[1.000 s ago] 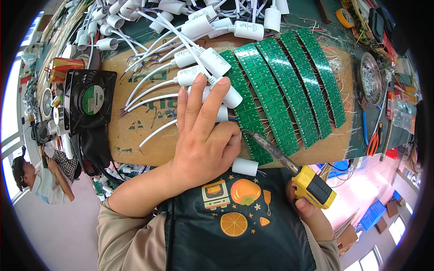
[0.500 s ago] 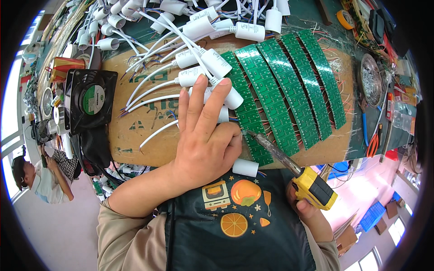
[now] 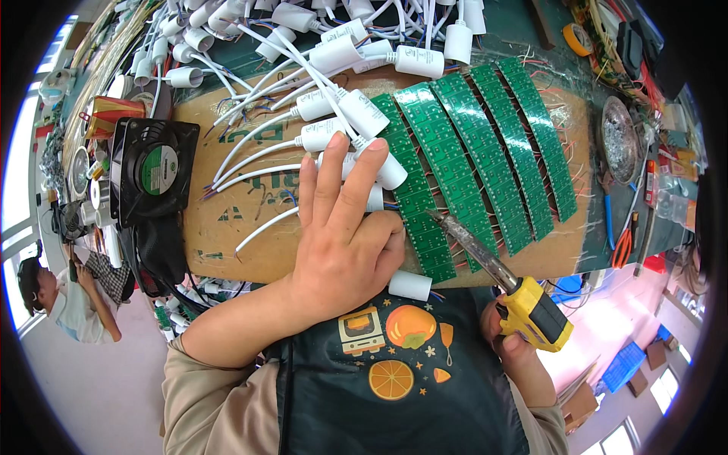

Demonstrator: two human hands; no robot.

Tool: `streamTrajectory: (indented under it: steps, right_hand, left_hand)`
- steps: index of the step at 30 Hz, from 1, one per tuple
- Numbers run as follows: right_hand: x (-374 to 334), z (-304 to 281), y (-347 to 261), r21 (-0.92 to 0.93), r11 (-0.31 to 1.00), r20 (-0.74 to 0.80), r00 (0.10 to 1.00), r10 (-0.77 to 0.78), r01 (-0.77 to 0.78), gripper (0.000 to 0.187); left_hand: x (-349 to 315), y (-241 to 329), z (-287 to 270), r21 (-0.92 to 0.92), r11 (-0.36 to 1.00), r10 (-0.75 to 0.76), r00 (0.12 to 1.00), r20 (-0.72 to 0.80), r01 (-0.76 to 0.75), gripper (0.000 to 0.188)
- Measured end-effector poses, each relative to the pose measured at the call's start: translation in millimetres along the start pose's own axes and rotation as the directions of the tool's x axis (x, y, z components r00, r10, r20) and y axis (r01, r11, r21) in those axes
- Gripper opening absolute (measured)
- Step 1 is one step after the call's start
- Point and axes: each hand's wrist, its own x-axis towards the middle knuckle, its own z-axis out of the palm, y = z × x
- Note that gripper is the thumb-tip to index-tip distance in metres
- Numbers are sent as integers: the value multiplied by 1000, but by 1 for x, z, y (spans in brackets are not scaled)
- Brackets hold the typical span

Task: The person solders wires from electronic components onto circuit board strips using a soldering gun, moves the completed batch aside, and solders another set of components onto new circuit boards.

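Observation:
My left hand (image 3: 337,239) lies over the white cylindrical housings (image 3: 309,135) with cables, three fingers stretched across them. Its thumb and index finger are pinched together at the left edge of the nearest green circuit board strip (image 3: 415,193); whatever they hold is hidden. In my right hand (image 3: 506,337) is a yellow-handled soldering iron (image 3: 535,315), its metal tip pointing up and left over the gap beside that strip, apart from my left fingers. A loose white housing (image 3: 410,285) with short wires sits at the board's front edge, just below the left fingertips.
More circuit board strips (image 3: 478,133) lie side by side on the brown board (image 3: 250,246). White housings (image 3: 334,53) pile up at the back. A black fan (image 3: 155,171) stands left, a metal dish (image 3: 622,140) and pliers (image 3: 623,244) right. Another person (image 3: 72,299) is far left.
The soldering iron has moved a little right, its tip leaving the spot beside my left fingertips. My left hand keeps its pinch in nearly the same place.

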Motion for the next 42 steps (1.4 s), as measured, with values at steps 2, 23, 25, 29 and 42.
streamTrajectory:
  steps: [2,23,25,29,42]
  right_hand:
    - [4,5,-6,-3,999,-11,999,39,-39,77]
    - [34,4,-17,-16,979,-115,972,-206,205,75]
    - [36,3,-16,-13,978,-93,974,-208,207,75]
    - [38,3,-17,-6,982,-84,979,-188,188,74]
    - [42,5,-18,20,978,-73,976,-207,209,71]
  left_hand:
    - [0,0,-2,8,1000,3,1000,1,-3,16]
    - [22,-3,-49,262,860,422,899,119,-438,18]
    - [30,-2,-46,260,836,460,875,148,-483,23]
    - [34,-5,-34,273,866,420,905,62,-420,28]
    - [-1,20,-23,-371,902,337,898,283,-222,40]
